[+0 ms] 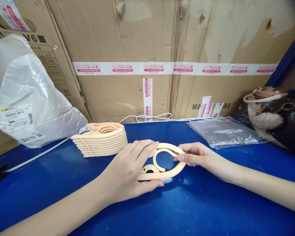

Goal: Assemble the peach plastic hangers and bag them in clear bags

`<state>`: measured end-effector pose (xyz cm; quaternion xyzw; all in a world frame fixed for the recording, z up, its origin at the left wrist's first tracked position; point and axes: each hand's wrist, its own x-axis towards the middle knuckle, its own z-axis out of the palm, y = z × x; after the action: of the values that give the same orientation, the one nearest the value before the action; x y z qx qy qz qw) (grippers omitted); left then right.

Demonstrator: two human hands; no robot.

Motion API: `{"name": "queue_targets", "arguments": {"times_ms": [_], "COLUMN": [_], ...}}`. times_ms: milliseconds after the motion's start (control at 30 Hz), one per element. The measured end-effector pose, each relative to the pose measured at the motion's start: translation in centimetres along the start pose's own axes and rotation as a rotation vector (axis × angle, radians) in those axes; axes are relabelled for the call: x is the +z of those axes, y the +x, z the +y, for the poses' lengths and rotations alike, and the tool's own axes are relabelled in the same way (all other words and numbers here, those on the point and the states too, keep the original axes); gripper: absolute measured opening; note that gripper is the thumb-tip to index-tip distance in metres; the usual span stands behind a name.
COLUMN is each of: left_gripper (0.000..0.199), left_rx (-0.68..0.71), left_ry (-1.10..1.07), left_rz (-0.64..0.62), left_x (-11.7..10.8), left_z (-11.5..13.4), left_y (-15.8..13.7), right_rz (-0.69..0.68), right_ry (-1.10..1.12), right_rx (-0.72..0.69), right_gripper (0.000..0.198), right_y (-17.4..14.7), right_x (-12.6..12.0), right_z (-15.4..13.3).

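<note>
A cream plastic folding clothes hanger [178, 167] is held just above the blue table, folded into an oval with its curved hook lying inside the loop. My left hand [131, 168] wraps over its left end, fingers on the far side and thumb along the near side, covering that part. At the right end, my right hand [195, 154] pinches the rim near the hook between thumb and fingers. Beyond my left hand, a neat stack of matching folded hangers [104, 141] sits on the table.
A white plastic parcel bag [36, 95] leans at the left. Large cardboard boxes [127, 42] stand along the back of the blue table [186, 209], with a white cable [147, 117] before them. A clear plastic bag [226, 131] and a dark bag with a pompom [267, 120] lie right.
</note>
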<state>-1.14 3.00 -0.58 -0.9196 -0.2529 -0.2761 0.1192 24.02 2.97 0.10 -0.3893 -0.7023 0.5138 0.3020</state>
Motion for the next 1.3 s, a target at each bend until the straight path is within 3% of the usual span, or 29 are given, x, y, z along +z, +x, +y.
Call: {"name": "queue_targets", "arguments": {"times_ms": [267,500,700,800,933,1100,1300], "left_gripper": [0.075,0.066,0.057,0.057,0.058,0.073,0.071], "left_rx": [0.070,0.039,-0.083,-0.157,-0.383,-0.721,-0.770], "left_ry": [0.082,0.069,0.094,0.058,-0.011,-0.009,-0.045], "left_rz": [0.017,0.026,0.012,0.029,-0.052,-0.252,-0.376], "left_x": [-0.4,-0.4,-3.7,-6.8,-10.3,-12.1,-12.2], "left_z": [0.0,0.3,0.5,-1.2,-5.5,-9.4,-10.8], "left_y": [0.1,0.2,1.8,2.5,2.0,0.2,-0.7], "right_rz": [-0.010,-0.008,0.123,0.117,-0.013,-0.048,-0.045], "right_ry": [0.014,-0.005,-0.159,-0.500,-0.856,-0.988,-1.015], "right_rx": [-0.012,-0.030,-0.156,-0.242,-0.266,-0.273,-0.305], "right_gripper": [0.031,0.029,0.057,0.037,0.049,0.051,0.049], "right_y": [0.0,-0.1,0.2,0.2,0.1,0.1,0.1], "right_x": [0.0,-0.1,-0.7,-1.1,-1.3,-1.0,-0.8], "right_z": [-0.2,0.3,0.5,0.5,0.7,1.1,0.9]}}
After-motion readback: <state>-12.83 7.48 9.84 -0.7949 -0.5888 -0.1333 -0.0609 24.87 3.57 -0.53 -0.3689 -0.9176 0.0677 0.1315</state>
